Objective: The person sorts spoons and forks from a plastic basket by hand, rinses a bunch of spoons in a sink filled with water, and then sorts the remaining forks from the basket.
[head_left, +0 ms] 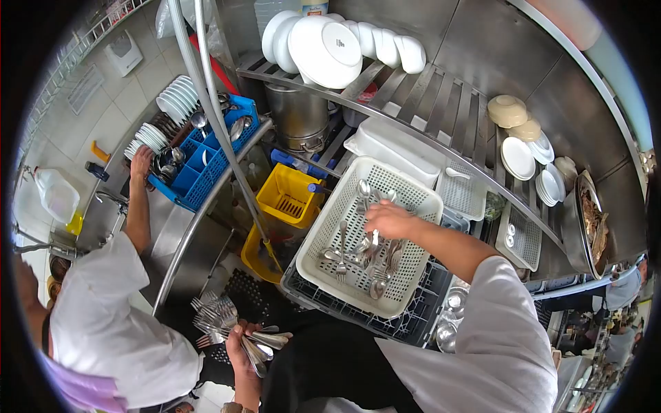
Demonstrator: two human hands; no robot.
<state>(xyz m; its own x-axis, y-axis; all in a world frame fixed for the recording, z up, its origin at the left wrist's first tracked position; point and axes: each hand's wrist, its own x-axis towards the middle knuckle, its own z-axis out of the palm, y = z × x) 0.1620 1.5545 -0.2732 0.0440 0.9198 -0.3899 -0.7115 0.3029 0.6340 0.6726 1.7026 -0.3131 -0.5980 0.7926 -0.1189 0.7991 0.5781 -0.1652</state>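
My left hand (pixel 246 351) is low in front of my apron, closed around the handles of a bunch of forks (pixel 217 313). Their tines fan out to the left and the handle ends stick out to the right. My right hand (pixel 391 220) reaches into a white perforated basket (pixel 320 220), fingers curled down over loose cutlery; what they grip, if anything, is hidden. Around it lie a fork (pixel 341 255), several other forks and a spoon (pixel 377 286) in a jumbled layer.
A co-worker's hand (pixel 141 164) is beside plates and a blue cutlery rack (pixel 196 182) at left. A yellow crate (pixel 289 196) stands left of the basket, past a metal pole. A slatted shelf (pixel 441 113) with white bowls (pixel 323 51) overhangs the back. Below the basket is a dark rack (pixel 303 286).
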